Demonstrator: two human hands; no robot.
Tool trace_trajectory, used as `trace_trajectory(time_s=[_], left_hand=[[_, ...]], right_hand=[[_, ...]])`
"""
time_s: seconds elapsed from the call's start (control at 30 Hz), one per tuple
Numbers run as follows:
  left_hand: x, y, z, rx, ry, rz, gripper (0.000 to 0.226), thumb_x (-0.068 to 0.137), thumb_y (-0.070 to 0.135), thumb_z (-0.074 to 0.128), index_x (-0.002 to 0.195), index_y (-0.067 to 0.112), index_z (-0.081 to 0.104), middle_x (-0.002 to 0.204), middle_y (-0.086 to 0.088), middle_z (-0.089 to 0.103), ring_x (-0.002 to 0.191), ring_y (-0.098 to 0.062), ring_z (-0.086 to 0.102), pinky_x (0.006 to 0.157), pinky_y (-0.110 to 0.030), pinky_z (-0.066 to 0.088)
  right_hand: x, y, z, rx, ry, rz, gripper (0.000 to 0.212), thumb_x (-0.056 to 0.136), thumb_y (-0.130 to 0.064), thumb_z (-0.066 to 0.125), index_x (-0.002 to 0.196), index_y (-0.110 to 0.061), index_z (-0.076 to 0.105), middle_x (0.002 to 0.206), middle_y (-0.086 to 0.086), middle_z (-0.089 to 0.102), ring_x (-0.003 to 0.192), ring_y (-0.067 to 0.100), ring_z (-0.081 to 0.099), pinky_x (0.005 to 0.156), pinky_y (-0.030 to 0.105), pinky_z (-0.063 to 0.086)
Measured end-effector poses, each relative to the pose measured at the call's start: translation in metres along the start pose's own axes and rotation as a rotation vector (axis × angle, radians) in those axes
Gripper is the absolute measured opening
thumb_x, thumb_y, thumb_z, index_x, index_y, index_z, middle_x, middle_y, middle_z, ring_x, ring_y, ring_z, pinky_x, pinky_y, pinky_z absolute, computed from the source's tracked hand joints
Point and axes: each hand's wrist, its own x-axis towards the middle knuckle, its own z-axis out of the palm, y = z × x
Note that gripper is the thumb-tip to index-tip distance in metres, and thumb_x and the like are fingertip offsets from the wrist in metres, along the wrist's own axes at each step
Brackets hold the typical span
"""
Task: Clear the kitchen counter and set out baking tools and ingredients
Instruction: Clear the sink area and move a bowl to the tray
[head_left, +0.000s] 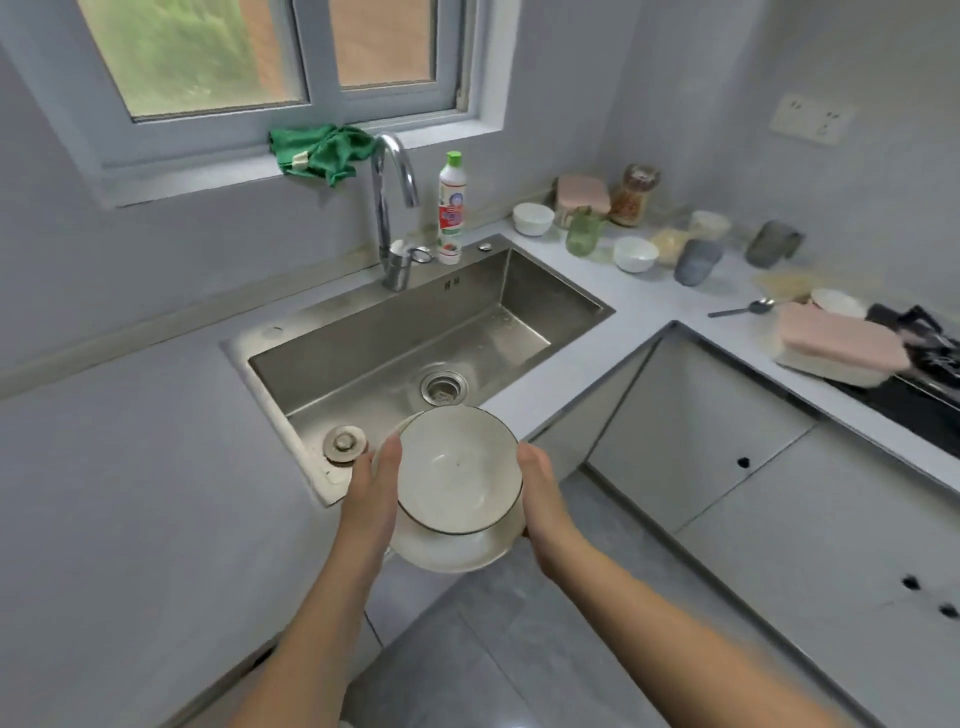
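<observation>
A white bowl (457, 467) with a dark rim sits on a white plate (457, 553), and I carry both between my hands at the near edge of the steel sink (395, 332). My left hand (371, 493) holds the stack's left side, thumb along the rim. My right hand (543, 499) holds its right side. The fingers under the plate are hidden. On the counter (649, 306) to the right stand two small white bowls (532, 218), a green glass (582, 234), grey cups (696, 262) and jars (634, 195).
A faucet (387, 208) and a dish soap bottle (451, 208) stand behind the sink. A green cloth (322, 153) lies on the windowsill. A spoon (743, 309), a pink-lidded container (841, 345) and a stove (924, 364) are far right. Cabinet doors (727, 441) run below the counter.
</observation>
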Motion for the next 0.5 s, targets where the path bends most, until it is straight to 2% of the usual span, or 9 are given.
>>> trace_trajectory(time_s=[0.03, 0.1, 0.17, 0.27, 0.33, 0.43, 0.5], left_hand=[[-0.003, -0.004, 0.019, 0.003, -0.025, -0.005, 0.077, 0.066, 0.087, 0.045, 0.12, 0.031, 0.055, 0.123, 0.008, 0.06, 0.115, -0.018, 0.055, 0.104, -0.046, 0.042], [-0.02, -0.008, 0.069, 0.02, -0.069, 0.002, 0.055, 0.081, 0.075, 0.044, 0.113, 0.031, 0.051, 0.12, 0.012, 0.055, 0.112, -0.014, 0.051, 0.1, -0.038, 0.04], [-0.031, -0.012, 0.106, 0.051, -0.101, -0.002, 0.041, 0.091, 0.062, 0.041, 0.115, 0.03, 0.046, 0.116, 0.01, 0.051, 0.11, -0.016, 0.049, 0.095, -0.038, 0.041], [-0.053, -0.008, 0.164, 0.113, -0.179, 0.023, 0.049, 0.09, 0.062, 0.04, 0.121, 0.026, 0.047, 0.119, 0.007, 0.053, 0.112, -0.018, 0.051, 0.1, -0.043, 0.042], [-0.059, -0.006, 0.195, 0.158, -0.22, 0.055, 0.056, 0.086, 0.065, 0.04, 0.122, 0.024, 0.05, 0.12, 0.006, 0.056, 0.111, -0.017, 0.052, 0.096, -0.041, 0.043], [-0.063, -0.004, 0.239, 0.211, -0.299, 0.081, 0.058, 0.083, 0.066, 0.038, 0.118, 0.023, 0.055, 0.117, 0.005, 0.059, 0.106, -0.016, 0.055, 0.086, -0.039, 0.045], [-0.068, -0.001, 0.27, 0.26, -0.343, 0.065, 0.062, 0.078, 0.071, 0.037, 0.117, 0.026, 0.055, 0.116, 0.005, 0.06, 0.107, -0.018, 0.055, 0.088, -0.042, 0.047]], right_hand=[[-0.004, 0.0, -0.02, 0.008, 0.016, 0.002, 0.048, 0.076, -0.057, 0.041, 0.108, -0.024, 0.051, 0.099, -0.006, 0.059, 0.093, 0.016, 0.056, 0.082, 0.038, 0.048], [-0.012, 0.001, -0.071, 0.032, 0.05, -0.022, 0.041, 0.073, -0.054, 0.042, 0.101, -0.024, 0.047, 0.093, -0.007, 0.054, 0.087, 0.016, 0.052, 0.075, 0.034, 0.046], [-0.021, 0.0, -0.11, 0.037, 0.1, -0.025, 0.042, 0.073, -0.053, 0.041, 0.102, -0.023, 0.049, 0.098, -0.006, 0.057, 0.09, 0.015, 0.054, 0.081, 0.037, 0.047], [-0.032, 0.005, -0.17, 0.052, 0.187, -0.03, 0.044, 0.075, -0.055, 0.039, 0.107, -0.028, 0.052, 0.108, -0.004, 0.059, 0.097, 0.016, 0.057, 0.091, 0.04, 0.048], [-0.039, 0.006, -0.202, 0.073, 0.233, -0.021, 0.044, 0.074, -0.058, 0.039, 0.105, -0.029, 0.051, 0.107, -0.005, 0.059, 0.099, 0.017, 0.056, 0.093, 0.041, 0.047], [-0.043, 0.007, -0.243, 0.086, 0.289, -0.057, 0.041, 0.073, -0.057, 0.037, 0.089, -0.022, 0.048, 0.09, -0.005, 0.053, 0.087, 0.02, 0.05, 0.078, 0.034, 0.042], [-0.044, 0.009, -0.272, 0.114, 0.34, -0.064, 0.04, 0.074, -0.056, 0.036, 0.092, -0.023, 0.051, 0.091, -0.006, 0.054, 0.086, 0.017, 0.051, 0.076, 0.033, 0.041]])
